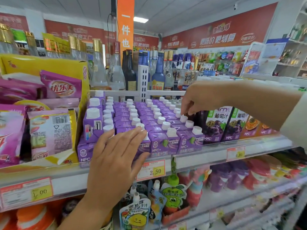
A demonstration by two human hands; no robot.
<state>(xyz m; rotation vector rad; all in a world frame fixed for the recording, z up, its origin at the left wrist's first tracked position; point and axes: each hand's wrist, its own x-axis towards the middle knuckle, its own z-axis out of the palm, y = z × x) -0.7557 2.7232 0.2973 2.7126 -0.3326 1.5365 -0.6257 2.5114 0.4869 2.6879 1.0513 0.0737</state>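
Here I am at the purple cartons (159,143), a tight block standing on the shelf (207,155), rows running straight away from me toward the back rail. My left hand (116,156) is spread flat, fingers straight and together, pressing the front face and top of the nearest cartons at the block's left-front corner. My right hand (199,98) comes in from the right, above the dark grape cartons (214,125), fingers curled down and pinching a white cap (184,119) in the far-right row, about 3 back from the front. So the carton that matters sits ahead and to the right of my left hand and directly under my right: the right is plainly the nearer 1. It stands upright, so I judge any lift goes straight up, while the left braces the block beside the yellow box (83,103).
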